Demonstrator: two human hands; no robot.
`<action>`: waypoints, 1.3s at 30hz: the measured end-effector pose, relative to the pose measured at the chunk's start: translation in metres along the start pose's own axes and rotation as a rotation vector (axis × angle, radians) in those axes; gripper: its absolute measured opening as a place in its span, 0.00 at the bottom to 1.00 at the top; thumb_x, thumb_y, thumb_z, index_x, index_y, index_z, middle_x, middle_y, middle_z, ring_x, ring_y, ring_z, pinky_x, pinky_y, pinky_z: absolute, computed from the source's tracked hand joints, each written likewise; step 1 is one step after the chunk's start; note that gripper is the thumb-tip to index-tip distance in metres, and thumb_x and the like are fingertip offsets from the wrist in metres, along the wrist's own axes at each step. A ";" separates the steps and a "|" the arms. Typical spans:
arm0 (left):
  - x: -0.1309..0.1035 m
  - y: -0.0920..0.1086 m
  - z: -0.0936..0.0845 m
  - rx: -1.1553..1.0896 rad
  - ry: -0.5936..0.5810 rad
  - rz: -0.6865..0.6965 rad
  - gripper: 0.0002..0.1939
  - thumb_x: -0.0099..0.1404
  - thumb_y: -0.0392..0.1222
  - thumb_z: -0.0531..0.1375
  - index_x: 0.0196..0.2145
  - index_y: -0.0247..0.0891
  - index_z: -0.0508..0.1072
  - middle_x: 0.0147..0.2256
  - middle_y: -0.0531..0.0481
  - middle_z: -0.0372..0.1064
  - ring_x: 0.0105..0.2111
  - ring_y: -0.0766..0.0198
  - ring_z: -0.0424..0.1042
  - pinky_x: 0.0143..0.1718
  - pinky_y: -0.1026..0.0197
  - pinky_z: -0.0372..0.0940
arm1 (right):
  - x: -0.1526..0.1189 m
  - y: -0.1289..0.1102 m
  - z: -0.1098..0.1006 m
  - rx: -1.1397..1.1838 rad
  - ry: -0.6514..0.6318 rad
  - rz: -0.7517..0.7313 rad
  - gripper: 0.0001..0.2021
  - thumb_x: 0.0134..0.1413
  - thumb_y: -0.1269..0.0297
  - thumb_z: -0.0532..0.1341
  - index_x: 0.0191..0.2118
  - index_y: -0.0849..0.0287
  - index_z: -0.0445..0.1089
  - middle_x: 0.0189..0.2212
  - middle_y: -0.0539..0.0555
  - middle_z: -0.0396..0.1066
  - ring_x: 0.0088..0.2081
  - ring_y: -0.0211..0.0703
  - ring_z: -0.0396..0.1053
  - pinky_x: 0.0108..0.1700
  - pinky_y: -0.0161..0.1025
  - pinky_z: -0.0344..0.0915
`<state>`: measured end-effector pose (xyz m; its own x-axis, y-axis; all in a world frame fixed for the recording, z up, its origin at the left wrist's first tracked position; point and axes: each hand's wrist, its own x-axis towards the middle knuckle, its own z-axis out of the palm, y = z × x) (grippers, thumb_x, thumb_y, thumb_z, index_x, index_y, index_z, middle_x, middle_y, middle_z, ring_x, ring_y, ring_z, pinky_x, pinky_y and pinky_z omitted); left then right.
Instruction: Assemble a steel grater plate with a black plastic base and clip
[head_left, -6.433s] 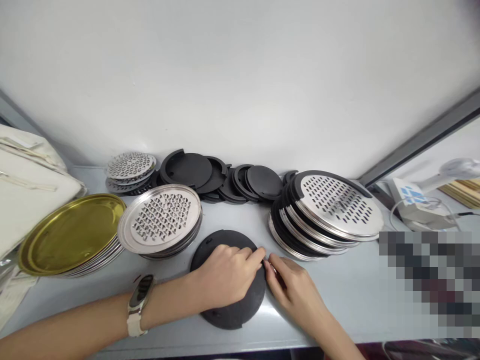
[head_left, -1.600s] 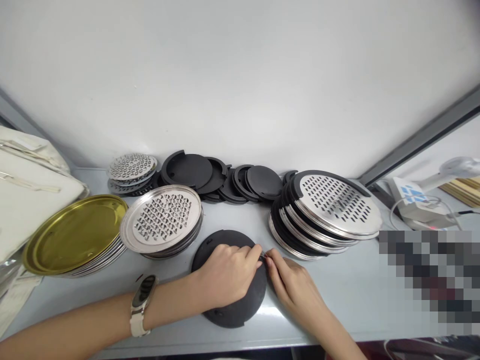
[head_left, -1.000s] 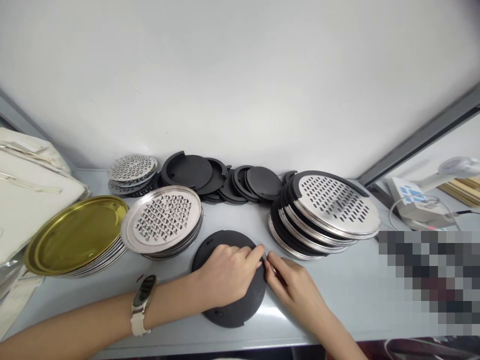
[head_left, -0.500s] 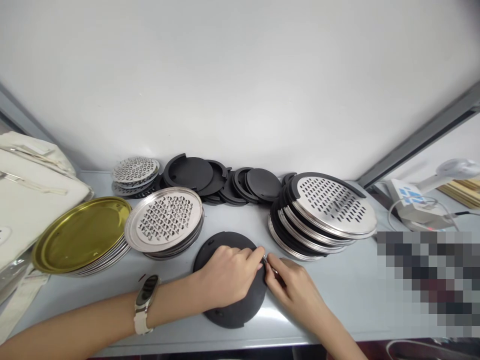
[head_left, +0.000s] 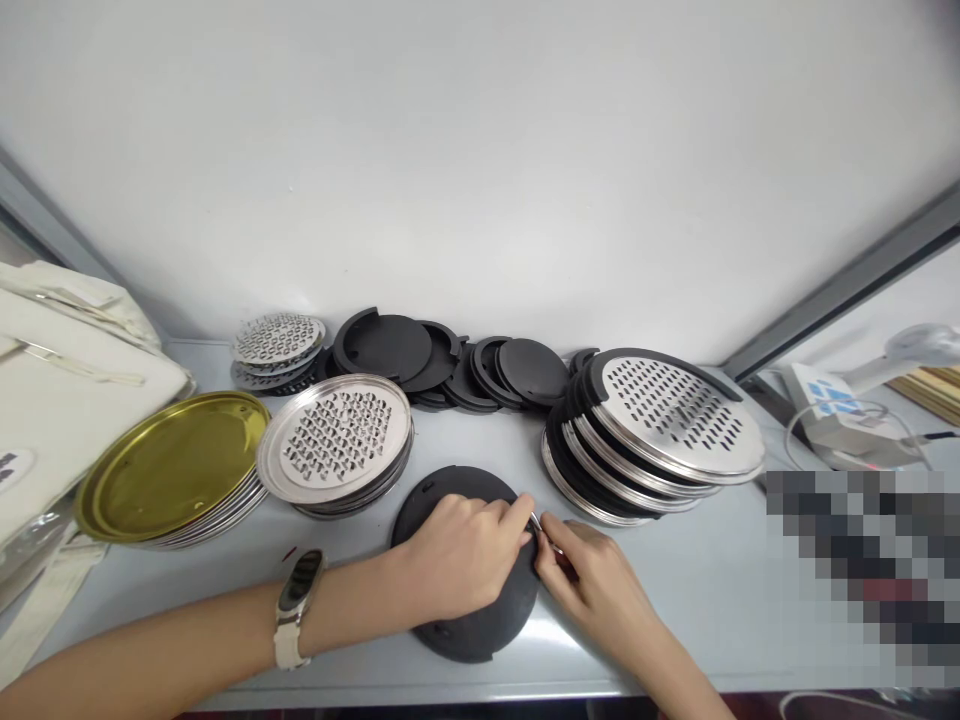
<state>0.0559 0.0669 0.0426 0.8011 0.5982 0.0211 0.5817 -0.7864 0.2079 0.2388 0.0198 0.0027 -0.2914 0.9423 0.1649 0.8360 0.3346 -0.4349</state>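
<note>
A round black plastic disc (head_left: 487,625) lies flat on the table in front of me. My left hand (head_left: 472,555) reaches across it, fingers curled and closed at its upper right edge. Pinched in my right hand (head_left: 589,575) is a thin shiny metal tool (head_left: 535,522), its tip against that same edge beside my left fingertips. The tool's lower part is hidden in my palm, so I cannot make out its exact kind. Slots show near the disc's rim, while my left hand covers much of its middle.
Left of the disc stand stacked grater plates (head_left: 345,440) and gold-coloured round lids (head_left: 172,465). Black plastic discs (head_left: 532,372) lie along the wall, near smaller grater inserts (head_left: 277,340). At right rises a stack of assembled graters (head_left: 675,415). A cream bag (head_left: 82,350) sits far left.
The view has shifted slightly, so everything sits a little further right. Both hands keep their hold at the disc's edge, with the metal tool tip at nearly the same spot.
</note>
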 end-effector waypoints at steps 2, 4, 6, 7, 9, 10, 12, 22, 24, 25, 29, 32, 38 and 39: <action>0.000 0.001 0.000 -0.006 -0.003 -0.007 0.07 0.71 0.39 0.43 0.43 0.37 0.58 0.31 0.48 0.70 0.28 0.58 0.72 0.25 0.60 0.64 | 0.000 0.000 0.000 0.003 0.004 -0.003 0.09 0.61 0.67 0.48 0.28 0.57 0.58 0.20 0.48 0.62 0.21 0.38 0.61 0.25 0.34 0.53; 0.000 0.001 0.001 -0.019 -0.002 -0.022 0.08 0.71 0.39 0.43 0.43 0.37 0.58 0.31 0.48 0.70 0.28 0.58 0.72 0.26 0.60 0.64 | -0.001 0.001 0.000 0.001 0.008 -0.007 0.09 0.60 0.67 0.48 0.28 0.57 0.58 0.19 0.48 0.61 0.21 0.38 0.60 0.24 0.33 0.53; 0.000 0.001 0.001 -0.027 0.005 -0.044 0.08 0.71 0.39 0.43 0.41 0.38 0.59 0.30 0.48 0.70 0.28 0.59 0.72 0.26 0.60 0.64 | -0.001 0.001 0.000 -0.004 0.008 -0.004 0.10 0.60 0.67 0.48 0.28 0.57 0.58 0.19 0.48 0.61 0.21 0.38 0.60 0.24 0.34 0.52; 0.000 0.001 0.002 -0.027 0.008 -0.050 0.08 0.71 0.39 0.43 0.41 0.38 0.59 0.30 0.48 0.69 0.28 0.59 0.72 0.26 0.60 0.64 | -0.001 0.001 0.000 -0.005 0.005 0.000 0.10 0.60 0.67 0.48 0.28 0.57 0.58 0.19 0.48 0.61 0.21 0.38 0.60 0.24 0.34 0.52; 0.000 0.001 0.002 -0.024 0.011 -0.049 0.08 0.71 0.40 0.43 0.40 0.38 0.59 0.30 0.48 0.69 0.27 0.59 0.72 0.26 0.60 0.64 | -0.002 0.001 0.000 -0.001 -0.002 0.009 0.10 0.61 0.67 0.48 0.28 0.57 0.57 0.19 0.48 0.61 0.21 0.38 0.60 0.25 0.34 0.52; 0.000 0.001 0.002 -0.024 0.012 -0.046 0.08 0.71 0.40 0.43 0.41 0.38 0.59 0.30 0.49 0.69 0.27 0.59 0.72 0.26 0.60 0.64 | -0.002 0.001 0.000 0.003 -0.006 0.013 0.09 0.61 0.66 0.48 0.29 0.57 0.57 0.19 0.48 0.61 0.21 0.38 0.60 0.25 0.34 0.52; 0.000 0.000 0.002 -0.024 0.017 -0.048 0.08 0.71 0.41 0.43 0.41 0.38 0.59 0.30 0.49 0.69 0.27 0.58 0.72 0.25 0.60 0.64 | -0.002 0.001 0.001 0.010 -0.015 0.021 0.10 0.62 0.66 0.47 0.29 0.57 0.57 0.19 0.48 0.61 0.21 0.39 0.60 0.25 0.34 0.52; 0.000 0.000 0.002 0.001 0.022 -0.046 0.07 0.71 0.41 0.43 0.39 0.38 0.57 0.29 0.50 0.68 0.26 0.60 0.71 0.25 0.62 0.62 | 0.000 0.000 0.000 0.024 -0.024 0.031 0.12 0.66 0.65 0.44 0.32 0.57 0.59 0.20 0.48 0.61 0.22 0.40 0.62 0.26 0.35 0.53; 0.000 0.000 0.002 0.004 0.024 -0.044 0.07 0.71 0.41 0.43 0.39 0.38 0.57 0.29 0.50 0.68 0.26 0.60 0.71 0.25 0.62 0.62 | 0.000 -0.001 -0.001 0.033 -0.023 0.030 0.12 0.66 0.64 0.44 0.32 0.57 0.59 0.20 0.48 0.62 0.22 0.40 0.62 0.26 0.35 0.53; 0.000 0.000 0.002 0.005 0.028 -0.043 0.07 0.71 0.41 0.43 0.39 0.38 0.57 0.29 0.50 0.68 0.26 0.60 0.71 0.25 0.62 0.62 | -0.001 -0.001 -0.001 0.037 -0.024 0.031 0.12 0.66 0.64 0.44 0.32 0.57 0.59 0.20 0.48 0.62 0.22 0.40 0.62 0.26 0.35 0.53; 0.001 -0.001 0.003 -0.006 0.036 -0.045 0.07 0.71 0.41 0.43 0.39 0.38 0.58 0.28 0.50 0.68 0.26 0.59 0.71 0.24 0.61 0.62 | -0.002 0.000 -0.001 0.044 -0.044 0.046 0.13 0.67 0.63 0.43 0.33 0.57 0.59 0.21 0.48 0.62 0.23 0.40 0.63 0.27 0.36 0.53; 0.001 -0.001 0.004 -0.032 0.033 -0.052 0.09 0.71 0.41 0.44 0.42 0.37 0.59 0.28 0.50 0.69 0.26 0.59 0.71 0.25 0.61 0.62 | -0.002 0.000 0.000 0.044 -0.053 0.057 0.14 0.67 0.62 0.42 0.34 0.57 0.60 0.21 0.49 0.62 0.23 0.41 0.63 0.27 0.37 0.54; -0.001 -0.001 0.004 -0.035 0.046 -0.005 0.19 0.70 0.38 0.45 0.58 0.41 0.53 0.32 0.49 0.70 0.30 0.58 0.73 0.28 0.60 0.64 | -0.001 0.002 0.001 0.053 -0.075 0.065 0.15 0.68 0.62 0.41 0.43 0.59 0.63 0.26 0.53 0.67 0.27 0.44 0.67 0.31 0.38 0.58; -0.001 -0.001 0.004 -0.041 0.043 -0.005 0.19 0.70 0.38 0.45 0.57 0.42 0.54 0.32 0.49 0.70 0.30 0.59 0.73 0.28 0.60 0.64 | -0.001 0.002 0.001 0.053 -0.076 0.063 0.15 0.68 0.62 0.41 0.45 0.60 0.62 0.26 0.53 0.68 0.28 0.44 0.67 0.31 0.38 0.58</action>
<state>0.0550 0.0668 0.0383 0.7909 0.6089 0.0614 0.5788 -0.7768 0.2481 0.2402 0.0191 0.0006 -0.2747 0.9590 0.0689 0.8285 0.2725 -0.4892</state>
